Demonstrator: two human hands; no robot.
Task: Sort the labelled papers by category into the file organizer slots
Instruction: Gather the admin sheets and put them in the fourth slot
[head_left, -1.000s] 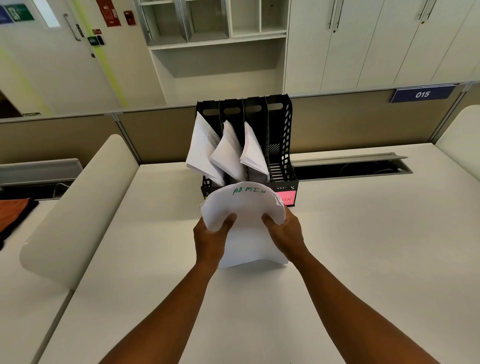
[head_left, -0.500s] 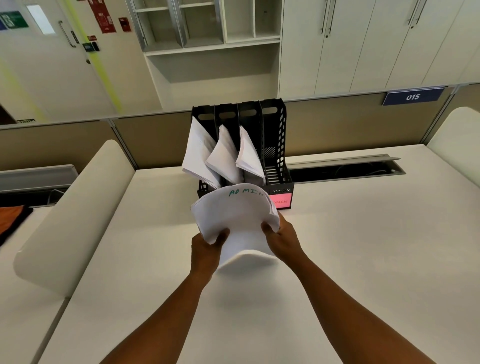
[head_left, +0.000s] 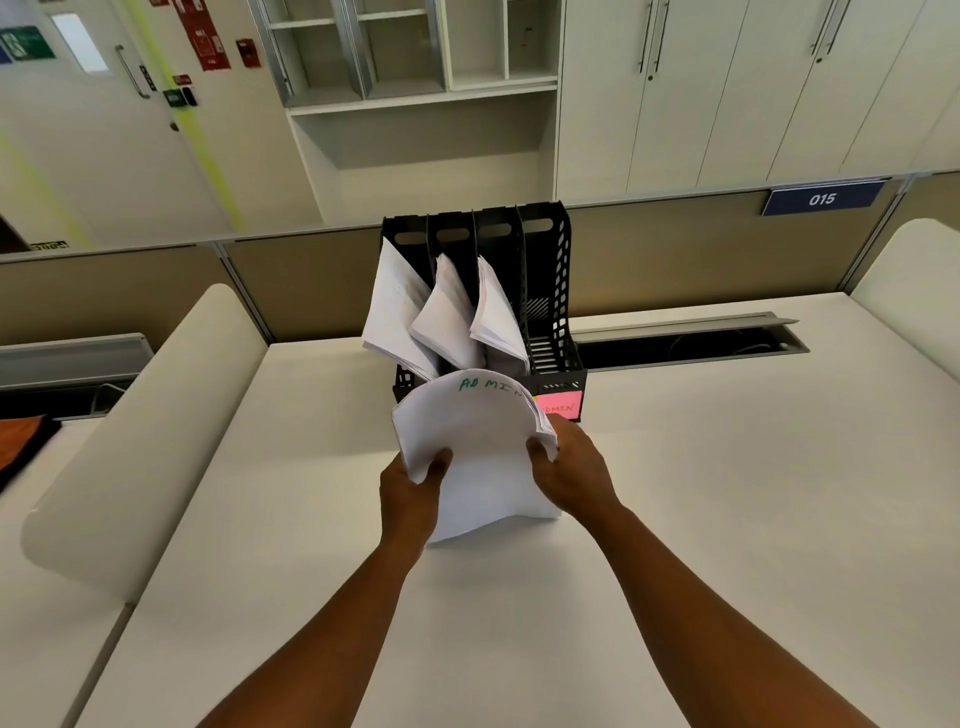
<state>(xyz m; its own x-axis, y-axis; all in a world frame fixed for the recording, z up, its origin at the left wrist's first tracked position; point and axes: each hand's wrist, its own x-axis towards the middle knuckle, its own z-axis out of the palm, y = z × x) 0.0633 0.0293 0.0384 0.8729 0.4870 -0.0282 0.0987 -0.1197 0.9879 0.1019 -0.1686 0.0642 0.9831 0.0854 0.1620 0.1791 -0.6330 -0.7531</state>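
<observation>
Item count, white desk surface (head_left: 727, 519)

One black plastic four-slot file organizer (head_left: 550, 291) at the far edge: three slots each hold one bundle of white papers (head_left: 395, 306), one slot empty. One pink sticky label (head_left: 561, 406). One curved stack of white papers marked "ADMIN" (head_left: 478, 447), held by two hands.

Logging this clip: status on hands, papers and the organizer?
Both hands, left and right, grip the ADMIN stack. Organizer: three slots filled, rightmost slot, pink ADMIN label, free. Path clear.

file organizer (head_left: 550, 291) on desk (head_left: 727, 493), held papers (head_left: 478, 457) before it
</observation>
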